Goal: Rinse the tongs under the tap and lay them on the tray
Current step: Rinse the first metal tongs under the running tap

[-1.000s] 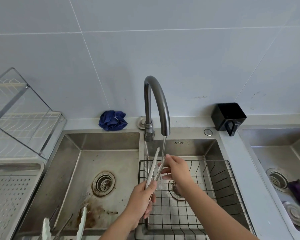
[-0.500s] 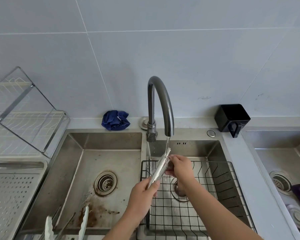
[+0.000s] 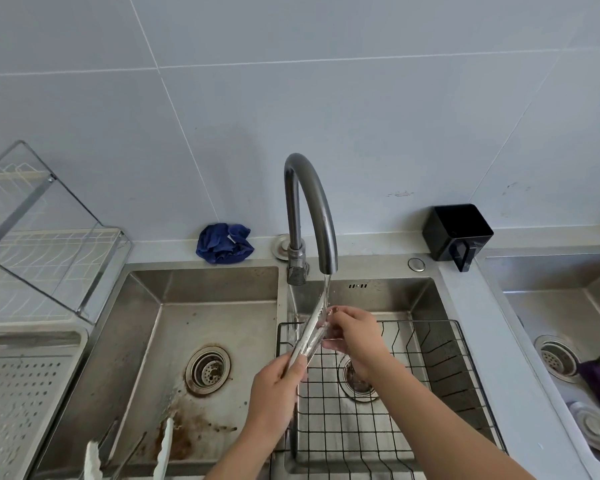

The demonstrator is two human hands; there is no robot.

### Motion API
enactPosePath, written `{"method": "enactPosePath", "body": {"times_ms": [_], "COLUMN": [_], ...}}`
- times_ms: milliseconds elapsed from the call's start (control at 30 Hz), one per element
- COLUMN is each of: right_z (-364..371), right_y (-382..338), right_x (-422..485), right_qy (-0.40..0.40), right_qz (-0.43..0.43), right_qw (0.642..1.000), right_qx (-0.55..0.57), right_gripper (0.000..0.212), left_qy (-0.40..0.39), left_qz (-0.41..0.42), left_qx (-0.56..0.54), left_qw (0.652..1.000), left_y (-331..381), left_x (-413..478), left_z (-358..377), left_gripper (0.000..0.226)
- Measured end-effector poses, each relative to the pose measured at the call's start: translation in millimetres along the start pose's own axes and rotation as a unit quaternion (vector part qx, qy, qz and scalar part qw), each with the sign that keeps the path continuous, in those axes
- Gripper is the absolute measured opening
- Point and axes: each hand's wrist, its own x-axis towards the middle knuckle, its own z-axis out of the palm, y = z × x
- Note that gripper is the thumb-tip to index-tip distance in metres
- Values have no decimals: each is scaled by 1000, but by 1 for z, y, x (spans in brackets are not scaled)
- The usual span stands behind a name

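Since a second ago the tongs went from arms spread to squeezed together, and the tips came up into the water stream right below the mouth of the tap. Left hand is wrapped round the handle end, fingers curled tight, below and a bit left of the tap. Right hand is at the upper part near the tips, just right of the stream, fingers and thumb pinching or rubbing the metal; spray blurs the exact contact. Long axis runs from the left-hand grip up and slightly right to the spout, tips high, handle end low and toward the person. All of it is over the wire basket in the basin under the tap. Rinse looks underway, laying down not yet done. Tray is well left of the tap, past the left basin, so the left hand is on the nearer side and already has the handle. Likely the right lets go and the left swings the tongs leftward. More tongs lie in that left basin, not to be confused.
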Motion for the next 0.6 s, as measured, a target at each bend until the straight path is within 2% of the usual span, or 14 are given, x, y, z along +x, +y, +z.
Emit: {"method": "enactPosePath", "body": {"times_ms": [67,133,267,400,533,600], "right_z": [1,3,3,3,10,11], "right_y": [2,4,5,4,8,8], "right_x": [2,4,3,1,2,-1], "right_qy": [24,37,20,-27,26,13], "right_qz": [-5,-5,7,3,-9,0], "right_qw": [1000,999,1000,1000,1000,1000], "right_qx": [2,-8,-9,-3,3,8], "right_gripper": [20,21,16,21,22,18], "left_qy": [15,44,87,83,86,85], "left_qz": [11,43,79,115,122,124], "left_qx": [-5,41,101,141,142,151], "left_qw": [1000,997,988,980,979,977], "left_y": [1,-1,-6,-7,-3,-3], "left_x": [-1,0,-2,-4,-5,-6], "left_z": [1,0,-6,-10,-10,-12], "left_gripper": [24,23,20,17,17,17]}}
